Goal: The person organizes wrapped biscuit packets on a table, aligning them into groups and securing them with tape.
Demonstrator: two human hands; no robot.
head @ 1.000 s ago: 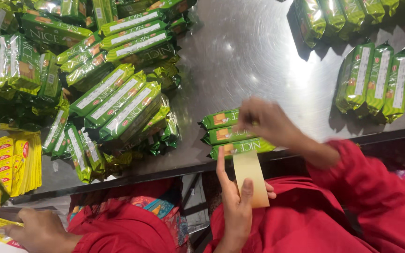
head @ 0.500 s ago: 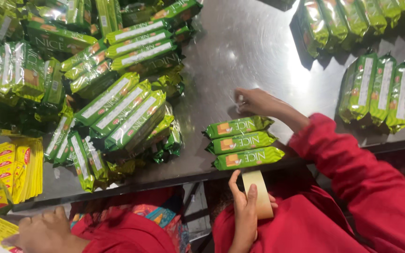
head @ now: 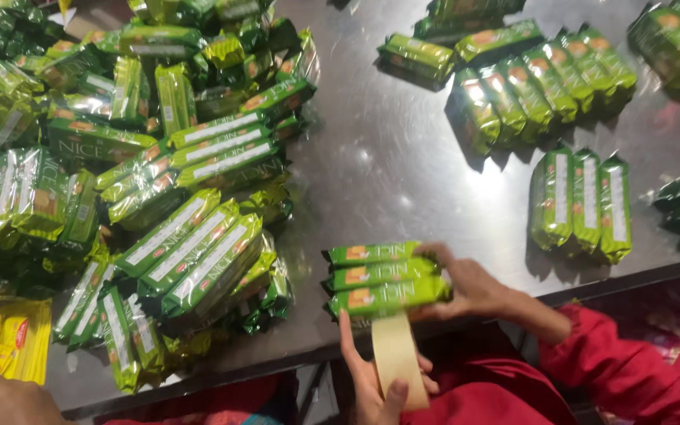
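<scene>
Three green biscuit packets [head: 375, 277] lie side by side as a bundle near the front edge of the steel table [head: 387, 157]. My right hand [head: 470, 290], in a red sleeve, grips the bundle at its right end. Just below the table's edge, my left hand [head: 371, 386] holds a tan strip of tape [head: 395, 354]. The top of the strip touches the nearest packet of the bundle.
A large heap of green packets [head: 135, 157] covers the table's left side, with yellow packets [head: 9, 342] at the lower left. Taped bundles [head: 580, 205] and rows of packets [head: 537, 79] lie at the right and back. Another hand [head: 1, 400] shows in the bottom-left corner.
My right hand has moved from behind the bundle to grip its right end. The left hand has raised the tape strip up to the nearest packet.
</scene>
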